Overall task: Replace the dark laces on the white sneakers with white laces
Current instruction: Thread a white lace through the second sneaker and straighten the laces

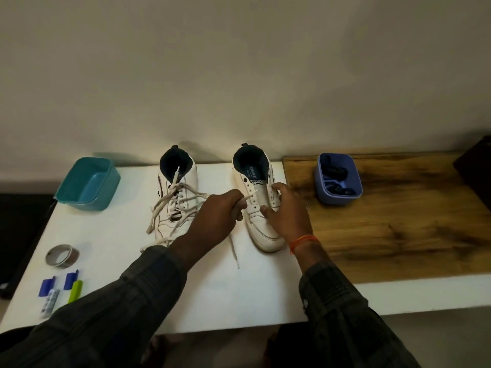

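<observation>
At the far left of the white table (239, 301) sits a teal tub (89, 184), and nearer the person a roll of tape (61, 255) and a few small blue and green clips (61, 286); next comes the left sneaker (177, 200), already threaded with a white lace whose loose ends trail over its side; the left hand (215, 216) is curled around another white lace (248, 197), pinching it near its tip, with the tail hanging down onto the table; the right sneaker (261, 216) stands beside it with open eyelets; the right hand (288, 211) grips that shoe's upper, thumb on the vamp and fingers on its far side; further right, on the wooden board (385, 229), a blue tub (337, 179) holds the dark laces (336, 172).
</observation>
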